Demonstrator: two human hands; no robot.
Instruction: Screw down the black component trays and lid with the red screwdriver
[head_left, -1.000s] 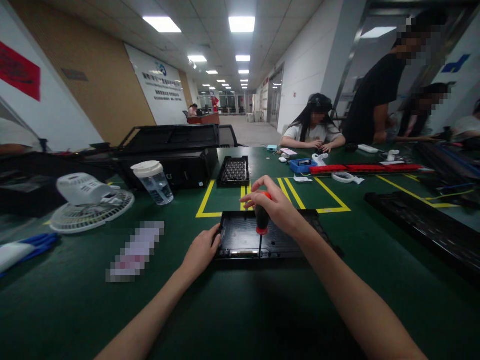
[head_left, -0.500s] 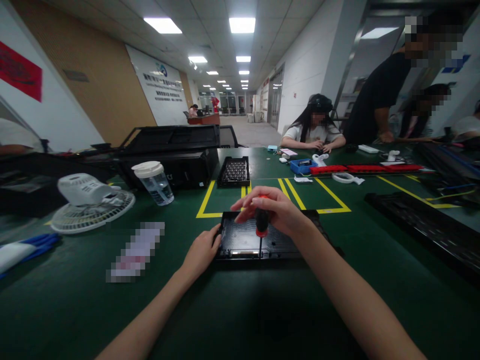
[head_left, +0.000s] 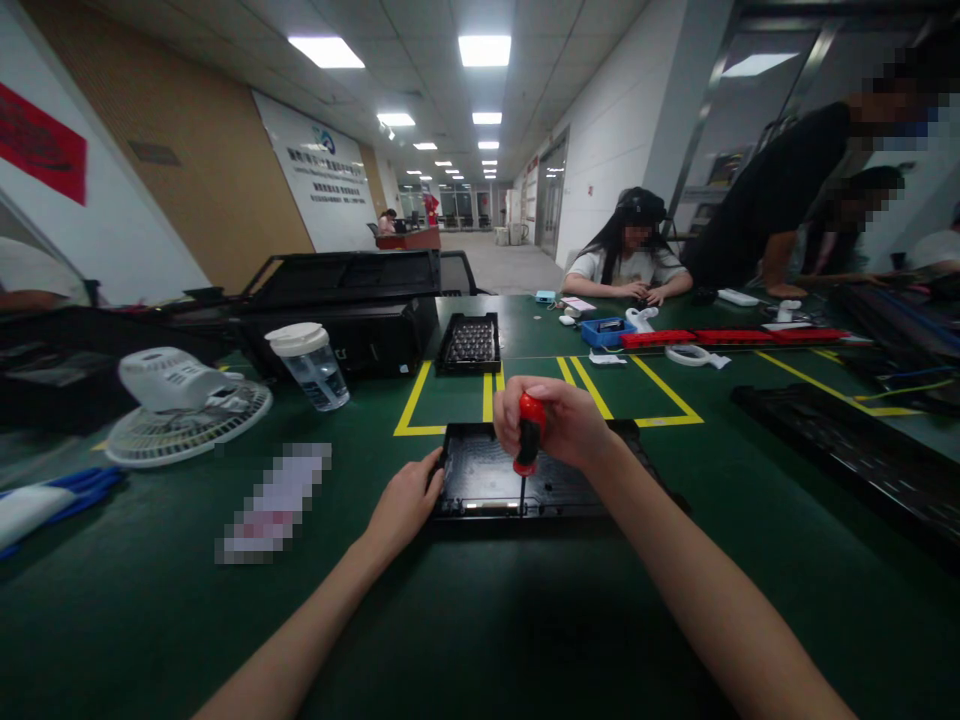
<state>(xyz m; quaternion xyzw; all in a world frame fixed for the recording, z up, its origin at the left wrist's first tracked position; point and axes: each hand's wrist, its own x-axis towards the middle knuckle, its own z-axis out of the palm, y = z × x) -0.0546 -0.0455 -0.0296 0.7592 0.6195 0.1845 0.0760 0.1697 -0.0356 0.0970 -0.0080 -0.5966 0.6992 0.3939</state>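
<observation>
A flat black plastic casing (head_left: 487, 480) lies on the green table in front of me. My right hand (head_left: 559, 425) is closed round the red and black handle of a screwdriver (head_left: 527, 445), held upright with its tip down on the casing's near edge. My left hand (head_left: 405, 505) grips the casing's left edge, fingers curled against it.
A small black tray of parts (head_left: 469, 343) sits beyond the casing inside yellow floor-tape lines. A white desk fan (head_left: 184, 405) and a clear cup with lid (head_left: 309, 365) stand at left, before big black cases (head_left: 345, 300). Other people work at the far right.
My right hand has shifted its fingers round the screwdriver handle, from a fingertip hold to a fuller wrap. The standing person at right has bent forward over the table. My left hand has stayed put.
</observation>
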